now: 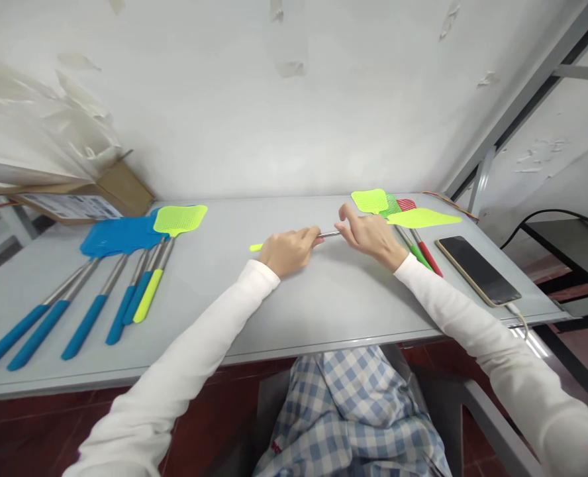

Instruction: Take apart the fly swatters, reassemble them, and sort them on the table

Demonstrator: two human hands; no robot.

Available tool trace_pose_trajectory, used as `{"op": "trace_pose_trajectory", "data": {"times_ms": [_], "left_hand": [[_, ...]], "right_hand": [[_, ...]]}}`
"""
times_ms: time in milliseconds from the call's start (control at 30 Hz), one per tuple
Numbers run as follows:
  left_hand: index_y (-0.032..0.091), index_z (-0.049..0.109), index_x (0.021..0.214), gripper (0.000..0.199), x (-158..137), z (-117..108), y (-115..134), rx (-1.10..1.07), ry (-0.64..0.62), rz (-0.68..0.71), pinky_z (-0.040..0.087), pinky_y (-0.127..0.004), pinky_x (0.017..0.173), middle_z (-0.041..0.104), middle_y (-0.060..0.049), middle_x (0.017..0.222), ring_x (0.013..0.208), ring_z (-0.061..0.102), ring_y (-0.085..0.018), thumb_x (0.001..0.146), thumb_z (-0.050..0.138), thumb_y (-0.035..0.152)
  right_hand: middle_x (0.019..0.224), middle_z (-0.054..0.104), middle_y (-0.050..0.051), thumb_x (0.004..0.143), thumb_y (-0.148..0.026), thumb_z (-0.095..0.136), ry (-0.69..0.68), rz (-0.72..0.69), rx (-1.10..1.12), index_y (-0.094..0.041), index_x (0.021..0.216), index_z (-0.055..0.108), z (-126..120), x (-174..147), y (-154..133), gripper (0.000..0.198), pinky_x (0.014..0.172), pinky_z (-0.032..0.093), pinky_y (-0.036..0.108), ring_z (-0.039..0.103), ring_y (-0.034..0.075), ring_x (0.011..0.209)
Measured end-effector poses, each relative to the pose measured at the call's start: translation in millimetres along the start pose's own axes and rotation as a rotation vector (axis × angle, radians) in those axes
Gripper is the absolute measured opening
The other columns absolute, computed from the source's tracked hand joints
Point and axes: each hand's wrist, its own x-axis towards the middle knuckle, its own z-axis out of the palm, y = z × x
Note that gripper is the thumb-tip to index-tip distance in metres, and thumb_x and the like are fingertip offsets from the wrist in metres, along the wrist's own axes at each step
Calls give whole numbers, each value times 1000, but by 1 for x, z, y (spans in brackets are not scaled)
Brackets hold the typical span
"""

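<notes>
A yellow-green fly swatter is held crosswise over the table, its head pointing right and tilted nearly edge-on. My left hand is closed around its handle, whose yellow end pokes out to the left. Between my hands a short length of metal rod shows. My right hand has its fingers bent at the rod near the head and covers that part. Just beyond my right hand lie another yellow-green swatter, a green swatter and a red swatter.
On the left, several blue swatters lie fanned out with a yellow-green swatter on top. A cardboard box stands behind them. A phone with a white cable lies at the right of the grey table. A wall rises behind.
</notes>
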Motion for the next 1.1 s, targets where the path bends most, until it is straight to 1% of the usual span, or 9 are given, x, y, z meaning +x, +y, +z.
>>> {"op": "trace_pose_trajectory", "data": {"times_ms": [133,233,433,533,600,733,833,933,1100], "left_hand": [[17,65,109,34,1,2,15,-75,-4,-4,36,-31,54,69,-11,80,74,68,-23,97,34,26],[15,64,106,37,4,3,13,-85,-14,-14,36,-31,54,69,-12,79,73,68,-24,98,32,30],[18,61,104,46,7,4,7,-48,3,-44,29,-30,52,70,-11,87,72,67,-22,102,24,46],[19,61,102,48,6,4,10,-66,23,-63,29,-29,52,69,-11,84,72,67,-21,102,22,47],[19,60,101,49,6,5,13,-52,33,-63,28,-29,52,69,-10,83,71,66,-20,102,21,47],[18,60,101,46,5,4,15,-12,36,-54,25,-30,50,68,-10,80,69,66,-20,102,22,44],[20,61,100,47,5,1,13,-14,14,-37,25,-31,50,67,-10,80,68,65,-20,102,22,46],[21,61,99,49,6,-4,9,-18,1,-29,25,-31,51,67,-9,80,69,65,-21,102,20,48],[23,63,96,51,5,-14,-6,-4,11,-81,24,-32,51,66,-9,80,67,62,-22,101,20,49]], "right_hand": [[77,71,11,101,-53,12,-76,-82,15,-13,116,54,-9,-2,-18,60,57,14,28,60,22,62],[80,70,10,102,-50,16,-60,-107,47,-14,111,57,-6,-1,-18,55,56,15,28,57,20,61],[85,62,11,104,-33,13,266,-100,60,-14,90,61,8,14,5,53,65,28,30,52,19,70],[87,60,13,104,-31,17,333,-40,21,-14,86,62,8,19,8,52,71,30,32,52,21,74],[88,61,13,104,-30,19,316,-17,30,-14,87,63,7,18,2,50,72,30,32,52,21,75],[76,63,11,104,-36,17,151,-12,49,-15,85,67,11,11,-12,58,63,25,31,55,19,68],[66,64,11,103,-39,14,73,47,15,-15,92,69,16,10,-9,60,58,21,30,54,20,60],[65,65,12,102,-37,16,70,73,-33,-13,98,67,16,15,8,57,57,20,29,54,20,58],[63,61,12,101,-34,13,136,148,-115,-12,92,64,14,24,52,57,57,21,30,51,20,56]]}}
